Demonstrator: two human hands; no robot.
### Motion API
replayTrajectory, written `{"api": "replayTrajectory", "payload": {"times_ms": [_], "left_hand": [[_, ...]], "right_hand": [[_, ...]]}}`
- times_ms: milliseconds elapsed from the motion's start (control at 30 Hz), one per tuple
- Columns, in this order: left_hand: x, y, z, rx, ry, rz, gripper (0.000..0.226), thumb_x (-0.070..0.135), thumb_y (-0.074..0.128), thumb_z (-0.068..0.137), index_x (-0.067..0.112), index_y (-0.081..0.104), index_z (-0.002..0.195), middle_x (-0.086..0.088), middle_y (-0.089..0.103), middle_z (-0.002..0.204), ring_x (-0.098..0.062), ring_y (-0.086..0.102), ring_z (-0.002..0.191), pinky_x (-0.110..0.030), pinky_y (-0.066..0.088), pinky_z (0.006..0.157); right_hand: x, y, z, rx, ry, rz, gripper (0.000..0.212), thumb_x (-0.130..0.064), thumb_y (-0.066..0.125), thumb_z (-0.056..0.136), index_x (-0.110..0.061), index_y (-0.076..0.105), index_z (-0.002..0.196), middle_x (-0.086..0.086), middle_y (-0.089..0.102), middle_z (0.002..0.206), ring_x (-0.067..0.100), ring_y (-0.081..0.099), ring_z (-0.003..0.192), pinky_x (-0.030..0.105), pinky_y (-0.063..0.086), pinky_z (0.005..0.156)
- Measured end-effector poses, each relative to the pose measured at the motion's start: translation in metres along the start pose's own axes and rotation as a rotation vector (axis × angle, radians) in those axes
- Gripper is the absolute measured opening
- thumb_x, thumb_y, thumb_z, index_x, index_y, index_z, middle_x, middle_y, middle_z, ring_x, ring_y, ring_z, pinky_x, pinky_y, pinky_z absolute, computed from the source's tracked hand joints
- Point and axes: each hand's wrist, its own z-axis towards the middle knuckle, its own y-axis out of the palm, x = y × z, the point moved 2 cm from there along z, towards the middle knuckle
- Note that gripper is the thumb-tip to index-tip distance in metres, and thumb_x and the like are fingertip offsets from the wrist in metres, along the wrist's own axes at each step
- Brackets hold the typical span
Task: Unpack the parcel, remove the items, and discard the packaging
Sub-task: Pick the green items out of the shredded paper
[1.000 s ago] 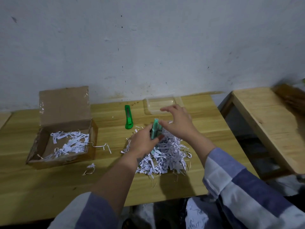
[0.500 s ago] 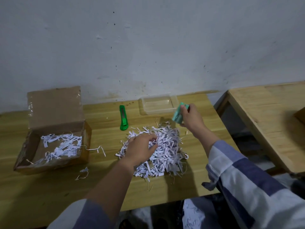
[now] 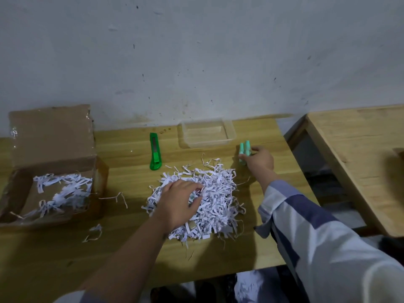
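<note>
Cardboard first: the opened parcel box [image 3: 50,171] sits well off my left hand's outer side, a little shredded paper left inside. My left hand [image 3: 178,202] has dropped from the mint item into the shredded-paper pile [image 3: 209,197], fingers spread and digging; I judge it is feeling for more. Beyond it lies the green cutter [image 3: 154,154]. My right hand [image 3: 258,160] has carried the mint-green item [image 3: 244,149] out of the pile and, fingers closed on it, sets it on the counter [image 3: 262,215], just right of the clear tray [image 3: 207,134]. So one item is out; the packaging remains undiscarded.
</note>
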Motion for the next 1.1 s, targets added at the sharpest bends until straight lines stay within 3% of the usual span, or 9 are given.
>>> {"api": "replayTrajectory", "payload": {"times_ms": [167,367,467,600,767,867,933,1100], "left_hand": [[0.001,0.0,-0.001,0.017,0.03,-0.014,0.037,0.043,0.043,0.094,0.032,0.055,0.127,0.013,0.058,0.126,-0.011,0.044,0.124,-0.035,0.022,0.108],[0.002,-0.006,-0.008,0.08,0.084,0.0,0.054,0.056,0.031,0.086,0.037,0.051,0.132,0.016,0.053,0.13,-0.008,0.041,0.128,-0.042,0.017,0.114],[-0.001,-0.011,-0.016,0.09,0.101,0.046,0.054,0.054,0.031,0.088,0.039,0.044,0.138,0.014,0.048,0.139,-0.009,0.038,0.133,-0.048,0.014,0.116],[-0.006,-0.015,-0.033,0.166,0.093,0.09,0.051,0.05,0.034,0.089,0.033,0.045,0.136,0.01,0.046,0.143,-0.013,0.035,0.137,-0.047,0.009,0.116],[-0.018,-0.011,-0.05,0.117,0.012,0.133,0.056,0.051,0.022,0.091,0.032,0.039,0.141,0.008,0.036,0.152,-0.013,0.024,0.144,-0.049,0.002,0.117],[-0.025,-0.01,-0.054,0.035,-0.051,0.148,0.05,0.038,0.027,0.1,0.032,0.023,0.149,0.01,0.02,0.159,-0.012,0.012,0.148,-0.05,0.003,0.117],[-0.026,-0.01,-0.055,-0.021,-0.079,0.154,0.053,0.029,0.031,0.102,0.033,0.014,0.152,0.011,0.011,0.161,-0.012,0.005,0.148,-0.051,0.002,0.118],[-0.031,-0.011,-0.057,-0.096,-0.193,0.161,0.06,0.032,0.028,0.102,0.034,-0.005,0.152,0.012,-0.003,0.161,-0.013,-0.001,0.149,-0.055,0.006,0.117]], "right_hand": [[0.004,0.002,0.005,-0.003,-0.019,-0.008,0.051,-0.031,0.069,0.084,-0.011,0.057,0.128,0.014,0.062,0.125,0.029,0.063,0.102,0.029,0.045,0.071],[0.007,-0.009,-0.014,0.031,-0.081,-0.24,0.057,-0.039,0.064,0.085,-0.016,0.049,0.135,0.015,0.049,0.135,0.035,0.047,0.121,0.039,0.042,0.096],[0.003,-0.004,-0.046,0.008,-0.168,-0.228,0.051,-0.037,0.064,0.086,-0.021,0.05,0.133,0.012,0.046,0.137,0.032,0.041,0.124,0.044,0.041,0.099],[-0.003,0.023,-0.1,-0.113,-0.326,-0.215,0.036,-0.033,0.063,0.086,-0.024,0.06,0.121,0.007,0.05,0.135,0.028,0.041,0.125,0.043,0.04,0.104],[-0.01,0.051,-0.164,-0.14,-0.643,-0.195,0.013,-0.023,0.061,0.088,-0.02,0.069,0.098,0.001,0.062,0.107,0.022,0.047,0.106,0.035,0.039,0.09],[-0.006,0.065,-0.184,-0.303,-0.765,-0.24,0.011,-0.017,0.061,0.085,-0.016,0.07,0.09,0.004,0.071,0.093,0.024,0.059,0.093,0.036,0.048,0.083],[-0.003,0.07,-0.189,-0.372,-0.783,-0.299,0.013,-0.018,0.061,0.084,-0.015,0.069,0.094,0.007,0.069,0.096,0.026,0.06,0.094,0.037,0.051,0.08],[0.004,0.068,-0.186,-0.307,-0.765,-0.503,0.031,-0.03,0.064,0.082,-0.021,0.056,0.111,0.005,0.053,0.112,0.026,0.056,0.102,0.033,0.047,0.079]]}}
